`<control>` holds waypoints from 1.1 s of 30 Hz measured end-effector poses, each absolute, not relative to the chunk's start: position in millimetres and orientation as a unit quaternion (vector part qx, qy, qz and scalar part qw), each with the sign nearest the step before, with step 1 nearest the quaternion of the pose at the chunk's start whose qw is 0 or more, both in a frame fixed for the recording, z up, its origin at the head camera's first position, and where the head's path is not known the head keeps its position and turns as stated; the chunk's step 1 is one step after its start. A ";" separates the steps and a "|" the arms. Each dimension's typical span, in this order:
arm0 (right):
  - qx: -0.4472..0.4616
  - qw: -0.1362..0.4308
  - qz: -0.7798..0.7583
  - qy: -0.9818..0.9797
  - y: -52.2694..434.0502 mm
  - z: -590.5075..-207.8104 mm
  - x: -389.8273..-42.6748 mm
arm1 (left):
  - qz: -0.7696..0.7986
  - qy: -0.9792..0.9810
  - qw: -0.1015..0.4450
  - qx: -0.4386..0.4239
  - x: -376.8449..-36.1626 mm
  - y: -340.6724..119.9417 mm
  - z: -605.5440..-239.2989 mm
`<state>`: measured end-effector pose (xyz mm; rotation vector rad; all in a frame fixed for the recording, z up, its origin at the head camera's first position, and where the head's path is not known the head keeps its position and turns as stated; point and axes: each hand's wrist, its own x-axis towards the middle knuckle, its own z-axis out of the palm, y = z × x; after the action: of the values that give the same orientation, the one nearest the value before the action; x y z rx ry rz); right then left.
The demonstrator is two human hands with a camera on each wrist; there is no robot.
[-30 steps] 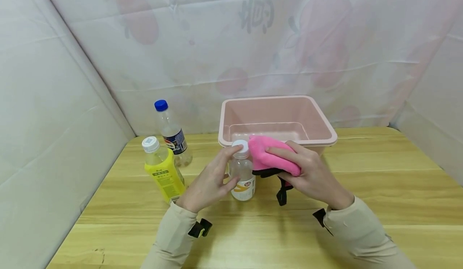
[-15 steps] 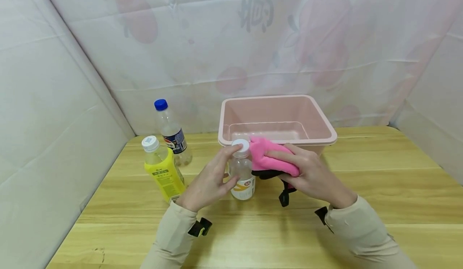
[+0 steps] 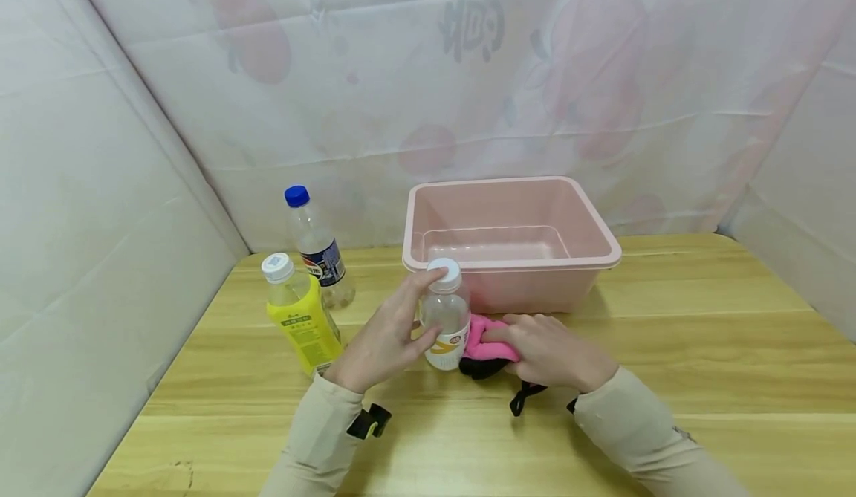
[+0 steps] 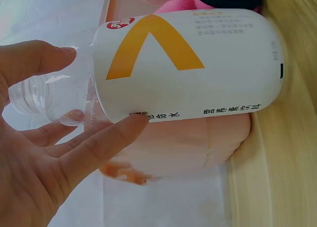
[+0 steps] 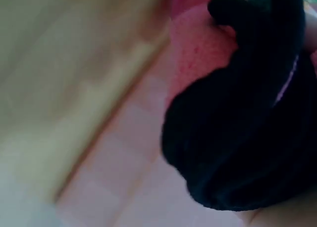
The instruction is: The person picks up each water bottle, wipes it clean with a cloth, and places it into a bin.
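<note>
A clear plastic bottle (image 3: 446,308) with a white cap stands upright on the table, its white label marked with an orange shape. My left hand (image 3: 388,339) holds it from the left, one finger on the cap; the left wrist view shows thumb and fingers around its upper part (image 4: 64,96). In my right hand (image 3: 558,352) is a bunched pink cloth (image 3: 478,342) with black trim, against or very near the bottle's lower right side. A black loop hangs from the cloth. Its black part (image 5: 237,133) fills much of the right wrist view.
Behind the hands stands a pink plastic bin (image 3: 528,285). To the left are a yellow-labelled bottle (image 3: 307,330) with a white cap and a blue-capped cola bottle (image 3: 324,259). White patterned fabric (image 3: 374,96) encloses the wooden table (image 3: 221,423).
My right hand has brought the pink cloth down from beside the bottle's cap to its label, uncovering the bin's front. The left hand and the bottle stay in place.
</note>
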<state>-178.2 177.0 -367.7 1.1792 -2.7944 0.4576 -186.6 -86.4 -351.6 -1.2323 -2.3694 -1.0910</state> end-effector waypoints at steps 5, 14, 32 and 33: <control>0.382 0.047 0.152 -0.910 174.4 -373.4 -177.7 | -0.374 -0.816 0.131 -0.421 -186.4 -87.5 -351.4; 0.382 0.084 0.144 -0.909 178.5 -361.5 -175.0 | -0.370 -0.814 0.140 -0.424 -188.4 -88.6 -353.6; 0.410 0.306 0.268 -0.816 186.7 -342.3 -174.3 | -0.374 -0.816 0.130 -0.421 -188.8 -89.0 -353.0; 0.409 0.306 0.267 -0.817 186.7 -342.4 -174.2 | -0.374 -0.816 0.131 -0.421 -188.8 -88.9 -353.1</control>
<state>-174.2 186.7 -342.4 1.0835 -2.1623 0.7076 -188.8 -88.9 -353.1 -1.2233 -2.3702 -1.0855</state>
